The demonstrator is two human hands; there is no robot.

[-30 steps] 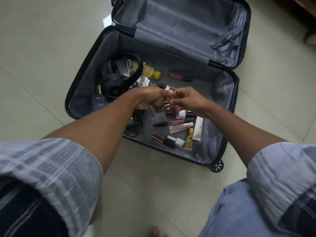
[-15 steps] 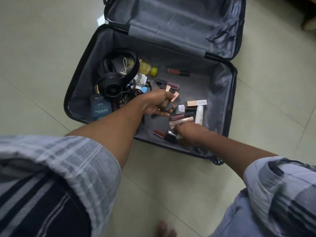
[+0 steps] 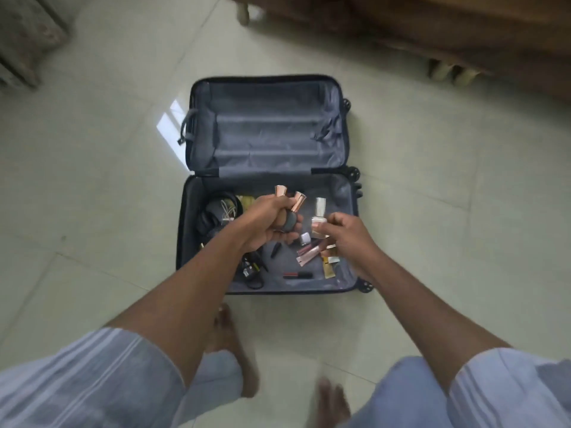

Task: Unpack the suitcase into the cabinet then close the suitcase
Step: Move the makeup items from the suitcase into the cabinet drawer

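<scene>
A dark suitcase [image 3: 185, 230] lies open on the tiled floor, its grey-lined lid [image 3: 265, 128] flat behind it. Above its lower half my left hand [image 3: 265, 225] grips a bundle of nail polish bottles [image 3: 293, 205] with rose-gold caps. Just to the right, my right hand [image 3: 346, 239] pinches a cream nail polish bottle [image 3: 318, 217] held upright. Inside remain black headphones [image 3: 210, 220], a white bottle [image 3: 304, 239], pink lip gloss tubes [image 3: 309, 253], a red lipstick [image 3: 298, 275], yellow sachets [image 3: 328, 268] and black cables [image 3: 251, 270].
Wooden furniture [image 3: 432, 32] on pale feet stands at the back right. A grey mat or step [image 3: 24, 41] sits at the top left. My bare feet [image 3: 238, 350] stand on the floor just before the suitcase.
The view has risen and pulled back from the suitcase. My right hand came up from the suitcase's front with a cream bottle. My left hand lifted too, still holding its bottles.
</scene>
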